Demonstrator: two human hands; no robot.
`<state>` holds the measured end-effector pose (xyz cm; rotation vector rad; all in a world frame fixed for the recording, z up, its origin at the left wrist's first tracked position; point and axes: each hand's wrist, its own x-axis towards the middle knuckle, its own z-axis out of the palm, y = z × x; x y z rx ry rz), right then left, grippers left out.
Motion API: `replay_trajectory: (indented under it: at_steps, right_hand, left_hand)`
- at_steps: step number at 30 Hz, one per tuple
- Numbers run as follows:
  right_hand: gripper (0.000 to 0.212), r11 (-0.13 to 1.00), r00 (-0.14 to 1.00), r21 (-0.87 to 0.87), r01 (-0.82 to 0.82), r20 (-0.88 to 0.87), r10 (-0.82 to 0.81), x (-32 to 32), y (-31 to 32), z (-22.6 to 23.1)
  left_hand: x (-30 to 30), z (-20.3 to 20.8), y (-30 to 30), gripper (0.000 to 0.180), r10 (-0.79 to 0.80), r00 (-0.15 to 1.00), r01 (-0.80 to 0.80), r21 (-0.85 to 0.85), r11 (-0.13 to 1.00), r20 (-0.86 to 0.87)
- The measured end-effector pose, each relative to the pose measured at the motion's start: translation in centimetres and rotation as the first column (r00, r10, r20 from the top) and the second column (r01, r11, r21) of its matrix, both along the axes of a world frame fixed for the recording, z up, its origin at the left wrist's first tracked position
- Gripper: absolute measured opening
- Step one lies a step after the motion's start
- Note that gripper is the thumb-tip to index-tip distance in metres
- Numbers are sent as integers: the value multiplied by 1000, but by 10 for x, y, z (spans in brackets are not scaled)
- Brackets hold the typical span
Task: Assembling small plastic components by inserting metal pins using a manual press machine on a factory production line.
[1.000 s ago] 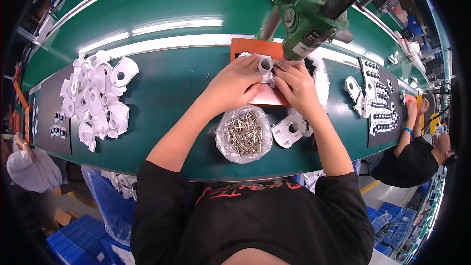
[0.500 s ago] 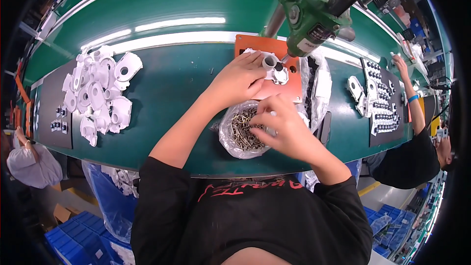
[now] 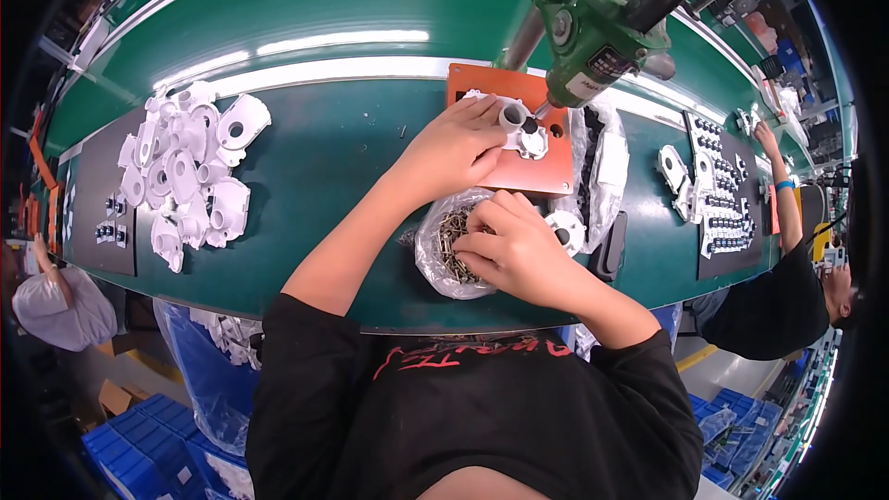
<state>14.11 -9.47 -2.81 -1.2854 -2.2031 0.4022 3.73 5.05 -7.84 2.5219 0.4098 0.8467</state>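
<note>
My left hand is closed on a white plastic housing with a round tube, pressing it onto an orange plate. A small black piece sits beside the tube, under the tip of a green press-like machine. Below, my right hand dips its curled fingers into a clear plastic bag of metal screws. Its fingertips are among the screws, so what they pinch is hidden.
Many white housings are heaped at the left. Near my right hand lie another white part, a clear bag and a dark flat object. Small black-and-white parts stand in rows at the right, where another person's arm reaches in.
My right hand has moved slightly left and down, deeper into the screws, and its fingers have curled in. The white part beside it shows more. My left hand stays on the housing.
</note>
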Motion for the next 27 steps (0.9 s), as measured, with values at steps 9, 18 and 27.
replay_trajectory:
  at_steps: [9, 18, 27]
  right_hand:
    - [12, 952, 945, -297, 71, -287, -160, 56, 11, 24]
    - [12, 811, 792, -390, 437, -261, -552, 109, 54, -5]
    - [26, 823, 797, -383, 419, -278, -536, 110, 73, -21]
  left_hand:
    - [-4, 3, 0, 15, -4, 1000, 4, -14, 1000, -17]
    - [-2, 5, -1, 16, 0, 999, -1, -25, 1000, -39]
    - [0, 1, 0, 13, -8, 1000, 8, -4, 1000, 15]
